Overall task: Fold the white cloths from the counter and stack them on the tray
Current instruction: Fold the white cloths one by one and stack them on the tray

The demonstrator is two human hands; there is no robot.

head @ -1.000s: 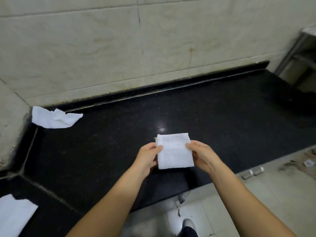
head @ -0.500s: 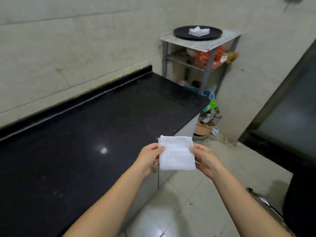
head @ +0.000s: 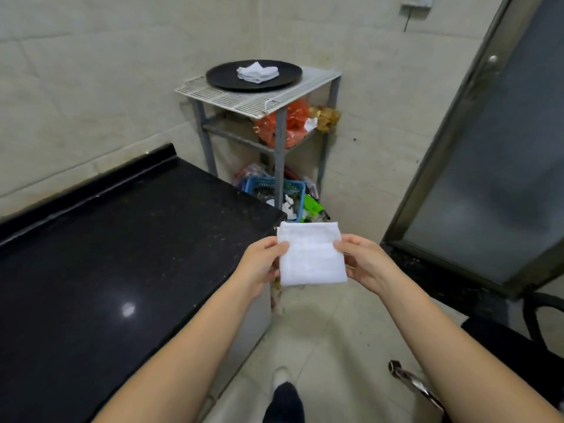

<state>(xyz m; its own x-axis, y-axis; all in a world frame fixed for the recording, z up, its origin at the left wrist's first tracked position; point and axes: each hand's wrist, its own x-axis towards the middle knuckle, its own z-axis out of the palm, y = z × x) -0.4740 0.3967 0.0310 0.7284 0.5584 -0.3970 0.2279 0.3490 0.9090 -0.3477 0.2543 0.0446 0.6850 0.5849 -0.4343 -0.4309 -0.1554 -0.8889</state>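
Note:
A folded white cloth [head: 311, 254] is held flat in the air past the counter's right end. My left hand [head: 262, 265] pinches its left edge and my right hand [head: 363, 261] pinches its right edge. Ahead stands a round black tray [head: 219, 79] on a white wire rack top [head: 253, 102]. A small stack of folded white cloths [head: 258, 71] lies in the middle of the tray. The black counter [head: 122, 254] fills the left of the view with no cloth on the part shown.
The metal rack's lower shelf holds orange bags [head: 293, 123]. A blue basket [head: 283, 190] of clutter sits on the floor under it. A grey-framed door [head: 488, 148] stands at the right, a dark chair [head: 518, 346] at the lower right. Tiled floor [head: 320, 346] lies between counter and door.
The view has swung right from the counter toward the rack, and the tray now looks closer. Both hands have kept the folded cloth between them the whole time.

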